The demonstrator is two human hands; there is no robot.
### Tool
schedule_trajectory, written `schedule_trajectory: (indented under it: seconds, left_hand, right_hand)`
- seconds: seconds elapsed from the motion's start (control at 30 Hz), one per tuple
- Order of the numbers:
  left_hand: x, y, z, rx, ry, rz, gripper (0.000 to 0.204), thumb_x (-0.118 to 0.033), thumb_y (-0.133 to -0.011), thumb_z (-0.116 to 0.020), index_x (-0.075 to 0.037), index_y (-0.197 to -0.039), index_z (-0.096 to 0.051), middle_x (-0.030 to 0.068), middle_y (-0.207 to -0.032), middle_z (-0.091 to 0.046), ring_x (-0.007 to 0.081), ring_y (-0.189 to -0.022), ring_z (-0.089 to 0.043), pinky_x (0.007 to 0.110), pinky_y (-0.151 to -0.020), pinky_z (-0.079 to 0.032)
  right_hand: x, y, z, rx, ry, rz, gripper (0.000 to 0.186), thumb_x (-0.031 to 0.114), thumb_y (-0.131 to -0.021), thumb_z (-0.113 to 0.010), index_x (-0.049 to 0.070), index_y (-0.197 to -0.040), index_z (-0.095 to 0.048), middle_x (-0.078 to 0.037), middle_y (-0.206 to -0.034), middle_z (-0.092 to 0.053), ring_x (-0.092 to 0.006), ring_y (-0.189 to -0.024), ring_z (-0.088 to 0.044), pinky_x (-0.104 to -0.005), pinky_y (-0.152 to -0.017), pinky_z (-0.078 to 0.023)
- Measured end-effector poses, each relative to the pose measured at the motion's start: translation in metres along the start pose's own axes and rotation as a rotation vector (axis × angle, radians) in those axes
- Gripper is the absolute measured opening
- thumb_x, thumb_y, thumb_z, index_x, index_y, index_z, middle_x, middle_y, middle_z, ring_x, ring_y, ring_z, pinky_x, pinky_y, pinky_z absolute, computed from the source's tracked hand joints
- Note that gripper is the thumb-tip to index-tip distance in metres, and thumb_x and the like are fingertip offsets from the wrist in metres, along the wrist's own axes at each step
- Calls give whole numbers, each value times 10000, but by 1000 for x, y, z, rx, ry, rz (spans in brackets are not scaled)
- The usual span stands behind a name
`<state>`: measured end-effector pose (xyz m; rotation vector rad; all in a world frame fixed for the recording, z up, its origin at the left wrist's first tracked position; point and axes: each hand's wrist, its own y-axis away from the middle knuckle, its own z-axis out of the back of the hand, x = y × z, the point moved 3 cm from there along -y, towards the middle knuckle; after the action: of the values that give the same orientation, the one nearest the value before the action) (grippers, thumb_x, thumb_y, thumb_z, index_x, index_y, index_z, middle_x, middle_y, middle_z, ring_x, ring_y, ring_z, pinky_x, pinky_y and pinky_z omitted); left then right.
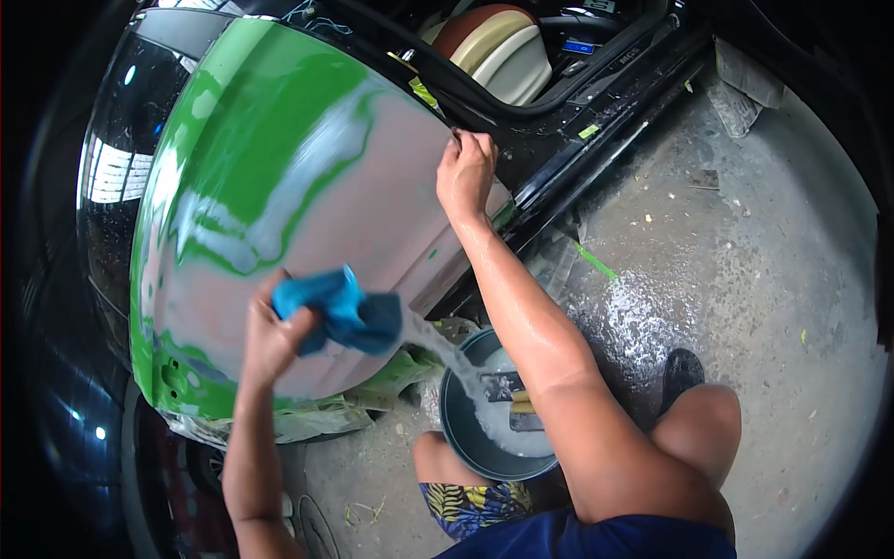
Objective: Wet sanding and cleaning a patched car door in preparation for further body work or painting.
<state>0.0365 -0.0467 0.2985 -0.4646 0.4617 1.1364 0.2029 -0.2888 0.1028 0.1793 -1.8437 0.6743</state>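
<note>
A: Left hand (pixel 275 337), grip?
B: Clenched on blurred blue item (pixel 343 312) over green-pink panel (pixel 396 177), likely angled so water (pixel 450 354) falls into bucket (pixel 467 449).
A: Right hand (pixel 468 172)?
B: At panel's edge, maybe bracing; can't tell if grasping.

This looks like a car-body workshop. A car panel (pixel 307 210) at left of the frame shows patchy green, pink and grey, with crumpled sheeting (pixel 307 421) below it; wet, stained concrete floor (pixel 745 270) spreads at right.
</note>
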Motion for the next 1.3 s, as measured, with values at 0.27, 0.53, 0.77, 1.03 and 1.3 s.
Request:
schedule_trajectory:
  seconds: [0.27, 0.53, 0.77, 1.03, 1.3]
  left_hand:
    - [-99, -160, 39, -560, -1018, -868, 475, -229, -919, -747, -89, -1340, -577, 207, -1390, -574, 410, -1269, -550, 503, -1066, -433]
    - [-81, -214, 0, -408, -1251, -943, 361, -330, -867, -772, -130, -1154, -685, 83, -1376, -577, 362, -1246, -515, 506, -1008, -424]
    - [-107, -226, -66, 22, -1258, -993, 279, -152, -748, -791, -90, -976, -642, 49, -1067, -576, 285, -1084, -544, 465, -919, -456]
    - [-31, -163, -131, 387, -1067, -779, 257, -171, -735, -818, -86, -903, -644, 86, -1043, -574, 291, -1054, -558, 436, -908, -460]
    - [64, 43, -191, 501, -357, -202, 291, -269, -867, -800, -30, -911, -641, 148, -866, -537, 338, -770, -604, 431, -681, -503]
  right_hand:
    - [15, 0, -6, -29, -79, 110, 306, 10, -907, -662, -23, -1209, -697, -137, -1125, -640, -338, -1091, -574, -447, -973, -467]
    - [49, -13, -11, -9, -75, 195, 285, 22, -909, -670, -51, -1184, -680, -152, -1076, -634, -345, -1041, -584, -448, -951, -450]
    - [41, -22, -1, 1, -68, 240, 282, -14, -856, -644, -33, -1131, -703, -158, -1061, -655, -361, -1020, -596, -429, -945, -474]
    - [-119, 50, 52, 44, 87, -71, 179, 51, -939, -635, 14, -1080, -738, -144, -1053, -678, -357, -1034, -630, -433, -932, -494]
    - [-180, 63, 67, 515, 446, -317, 271, 184, -969, -596, -11, -1111, -719, -237, -1082, -700, -409, -1080, -652, -473, -953, -512]
